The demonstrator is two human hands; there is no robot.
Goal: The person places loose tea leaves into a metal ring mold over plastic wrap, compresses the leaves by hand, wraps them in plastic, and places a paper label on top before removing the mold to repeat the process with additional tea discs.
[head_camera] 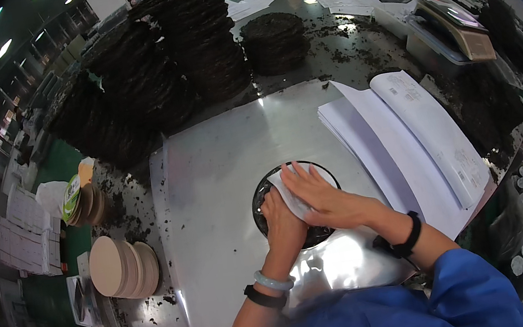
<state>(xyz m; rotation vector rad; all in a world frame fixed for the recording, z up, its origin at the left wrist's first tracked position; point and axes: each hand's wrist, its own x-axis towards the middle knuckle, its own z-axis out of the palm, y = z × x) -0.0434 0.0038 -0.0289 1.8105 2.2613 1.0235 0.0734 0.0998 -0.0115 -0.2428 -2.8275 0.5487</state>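
A round dark piece with a black rim (258, 208) lies on a shiny metal sheet (212, 171) before me; what it is made of cannot be told. Over it is a white sheet or cloth (292, 199), partly hidden by my hands. My left hand (282, 218) rests on the dark round piece at the white sheet's left edge, fingers pointing away from me. Flat across the white sheet lies my right hand (320, 198), its fingers slightly spread. Neither hand is seen to grip anything.
Tall stacks of dark, rough round sheets (203, 45) stand at the back left, a shorter stack (274, 42) beside them. Large printed papers (390, 144) lie at the right. Pale round discs (109, 267) stand at the left. Behind the papers is a scale (462, 27). Dark crumbs are scattered about.
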